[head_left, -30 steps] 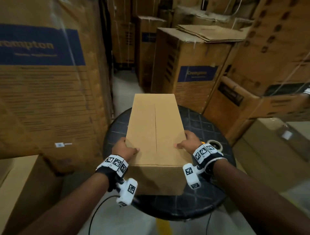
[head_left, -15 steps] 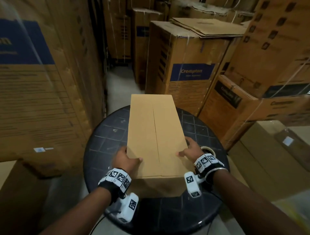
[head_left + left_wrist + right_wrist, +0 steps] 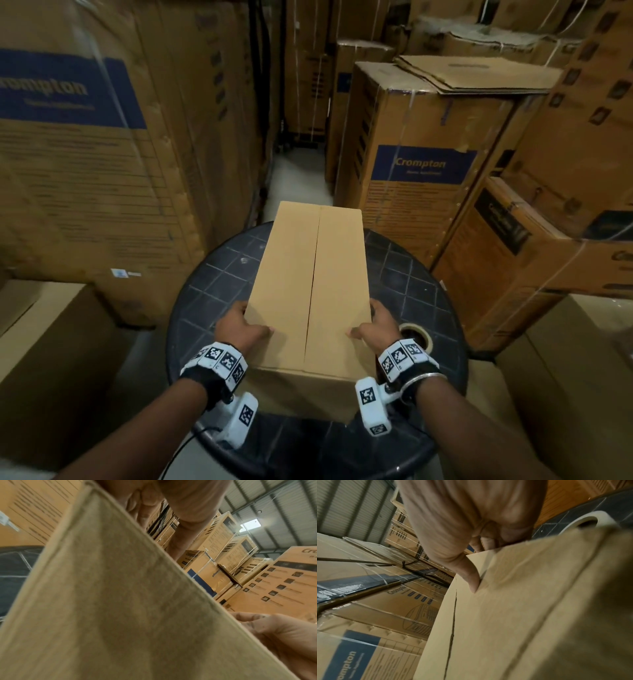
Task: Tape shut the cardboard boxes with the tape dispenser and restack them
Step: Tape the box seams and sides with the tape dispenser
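A plain tan cardboard box (image 3: 310, 284) lies lengthwise on the round dark tiled table (image 3: 212, 287), its two top flaps meeting in an untaped middle seam. My left hand (image 3: 239, 325) grips the box's near left edge, thumb on top and fingers down the side. My right hand (image 3: 375, 325) grips the near right edge the same way, thumb (image 3: 469, 577) pressed on the right flap (image 3: 513, 615). A roll of tape (image 3: 415, 337) lies on the table just right of my right wrist, also seen as a pale ring (image 3: 583, 519).
Tall printed Crompton cartons (image 3: 421, 178) crowd the table on the left (image 3: 89, 164), back and right. A narrow floor aisle (image 3: 294, 192) runs away behind the table. Lower plain boxes stand at the near left (image 3: 44, 349) and near right (image 3: 575, 377).
The box has turned slightly so its seam runs straighter away from me, and the view has shifted. Both hands keep the same hold on its near edges.
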Demonstrator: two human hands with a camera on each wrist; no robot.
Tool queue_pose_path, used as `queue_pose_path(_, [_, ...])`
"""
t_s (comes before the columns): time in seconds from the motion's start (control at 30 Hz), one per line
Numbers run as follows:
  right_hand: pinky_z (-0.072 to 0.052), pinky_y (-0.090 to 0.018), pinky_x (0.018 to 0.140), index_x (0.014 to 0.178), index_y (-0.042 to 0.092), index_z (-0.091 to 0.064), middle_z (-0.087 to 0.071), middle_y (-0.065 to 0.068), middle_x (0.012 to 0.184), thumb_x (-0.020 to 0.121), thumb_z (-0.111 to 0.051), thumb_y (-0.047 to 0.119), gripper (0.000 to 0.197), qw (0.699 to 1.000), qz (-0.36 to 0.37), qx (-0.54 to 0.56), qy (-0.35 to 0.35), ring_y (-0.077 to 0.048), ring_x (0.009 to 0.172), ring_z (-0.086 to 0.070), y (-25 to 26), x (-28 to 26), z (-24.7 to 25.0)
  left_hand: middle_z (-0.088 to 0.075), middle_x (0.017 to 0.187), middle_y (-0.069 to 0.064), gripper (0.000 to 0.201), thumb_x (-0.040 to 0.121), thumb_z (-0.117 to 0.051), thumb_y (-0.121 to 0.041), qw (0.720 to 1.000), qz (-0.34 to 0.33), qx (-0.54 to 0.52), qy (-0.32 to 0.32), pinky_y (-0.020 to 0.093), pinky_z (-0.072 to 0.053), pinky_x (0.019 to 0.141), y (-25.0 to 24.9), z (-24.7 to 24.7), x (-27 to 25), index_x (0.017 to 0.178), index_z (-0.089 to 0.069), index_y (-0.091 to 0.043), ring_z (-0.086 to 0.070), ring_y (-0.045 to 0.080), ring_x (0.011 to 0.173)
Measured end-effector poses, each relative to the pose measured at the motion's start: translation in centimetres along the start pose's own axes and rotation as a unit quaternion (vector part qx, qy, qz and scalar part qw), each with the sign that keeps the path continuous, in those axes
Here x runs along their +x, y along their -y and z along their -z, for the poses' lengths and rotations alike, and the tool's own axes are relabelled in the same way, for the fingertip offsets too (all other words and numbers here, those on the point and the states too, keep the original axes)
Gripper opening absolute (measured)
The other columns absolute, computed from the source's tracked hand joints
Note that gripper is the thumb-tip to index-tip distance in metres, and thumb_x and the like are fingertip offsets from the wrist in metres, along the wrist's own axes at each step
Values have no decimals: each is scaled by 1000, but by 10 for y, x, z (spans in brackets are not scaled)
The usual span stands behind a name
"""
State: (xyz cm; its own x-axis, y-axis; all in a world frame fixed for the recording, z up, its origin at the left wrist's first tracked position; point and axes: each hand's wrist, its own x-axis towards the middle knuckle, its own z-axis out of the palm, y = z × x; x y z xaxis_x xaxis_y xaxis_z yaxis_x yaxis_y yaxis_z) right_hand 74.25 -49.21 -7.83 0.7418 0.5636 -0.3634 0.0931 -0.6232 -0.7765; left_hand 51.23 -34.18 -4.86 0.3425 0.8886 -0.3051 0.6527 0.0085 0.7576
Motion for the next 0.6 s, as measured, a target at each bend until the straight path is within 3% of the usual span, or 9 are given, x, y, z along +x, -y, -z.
queue_pose_path(0.13, [-44, -31, 93, 144, 16, -52, -66, -4, 130, 81, -81, -1, 71, 999, 20, 30, 18, -18, 108, -57, -7, 3, 5, -63, 121, 15, 59, 78, -78, -17, 1000, -11, 18, -11, 35, -44, 93, -1, -8, -9, 129, -49, -8, -59, 33, 112])
queue_pose_path(0.23, [-47, -32, 89, 138, 12, -58, -67, -5, 127, 92, -75, 12, 49, 994, 14, 108, -6, -23, 107, -62, -16, 8, 9, -52, 131, 15, 69, 79, -77, -24, 998, -45, 52, -17, 40, -42, 100, -3, -15, -12, 136, -42, -9, -52, 35, 120])
queue_pose_path(0.33, [-48, -32, 68, 107, 15, -68, -71, -12, 100, 100, -67, 33, 19, 972, -48, 228, -22, -24, 83, -66, -34, 19, 14, -37, 138, 13, 84, 78, -70, -47, 983, -76, 159, -53, 48, -36, 108, -4, -25, -16, 147, -33, -14, -41, 35, 128])
queue_pose_path(0.4, [-48, -32, 61, 89, 17, -67, -70, -12, 86, 95, -68, 44, 28, 962, -89, 255, -34, -26, 69, -65, -60, 36, 17, -32, 145, 10, 88, 76, -63, -59, 967, -109, 220, -74, 54, -28, 112, -6, -32, -19, 148, -33, -19, -36, 32, 134])
queue_pose_path(0.5, [-53, -40, 75, 84, 9, -70, -69, -15, 85, 91, -65, 40, 32, 984, -144, 82, -66, -34, 76, -62, -103, 56, 26, -29, 152, 3, 92, 69, -48, -70, 950, -159, 264, -45, 61, -20, 114, -11, -45, -20, 150, -32, -28, -35, 27, 138])
queue_pose_path(0.6, [-45, -38, 83, 109, 2, -70, -68, -24, 110, 93, -63, 36, 38, 978, -190, 7, -87, -39, 96, -61, -142, 62, 34, -25, 157, -5, 85, 71, -43, -72, 944, -181, 276, -6, 65, -16, 115, -15, -58, -21, 150, -28, -43, -24, 24, 145])
